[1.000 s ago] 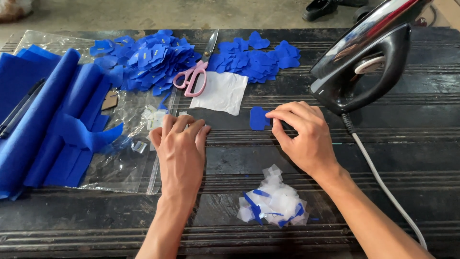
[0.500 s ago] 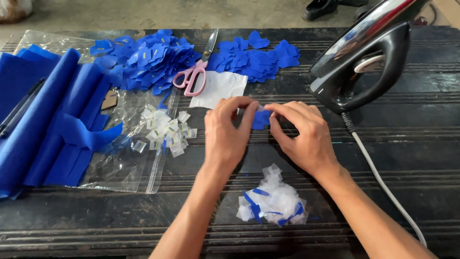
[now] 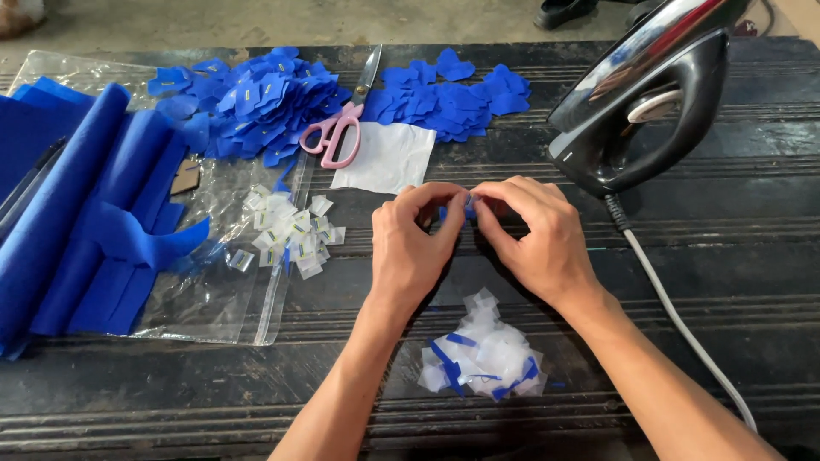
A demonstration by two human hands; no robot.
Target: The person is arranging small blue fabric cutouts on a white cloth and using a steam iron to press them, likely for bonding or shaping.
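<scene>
Two hands work at the middle of the dark wooden table [image 3: 726, 256]. The left hand [image 3: 414, 248] and the right hand [image 3: 534, 239] meet with fingertips together, and both are closed in a pinch on one small blue piece [image 3: 468, 206]. This piece is almost hidden by the fingers, so its shape is hard to tell; it seems to be a cut of blue fabric.

I take the white sheet [image 3: 386, 156] as the landmark. The pinched piece is just in front of it, toward the person. One pair of pink-handled scissors [image 3: 343, 130] lies at its left edge, the blades pointing away. There are two heaps of blue cut pieces: a big one [image 3: 248, 98] to the left behind the sheet and a smaller one [image 3: 453, 92] directly behind it. One pile of small clear tags [image 3: 286, 230] lies to the front left of the sheet on a clear plastic bag [image 3: 213, 299]. Farther left are folded blue cloth rolls [image 3: 77, 213]. One black iron [image 3: 649, 102] stands to the right of the sheet, its white cord [image 3: 683, 329] running toward the near edge. One heap of white and blue scraps [image 3: 483, 358] lies well in front, between the forearms.

Bare table remains to the right of the cord and along the near edge.
</scene>
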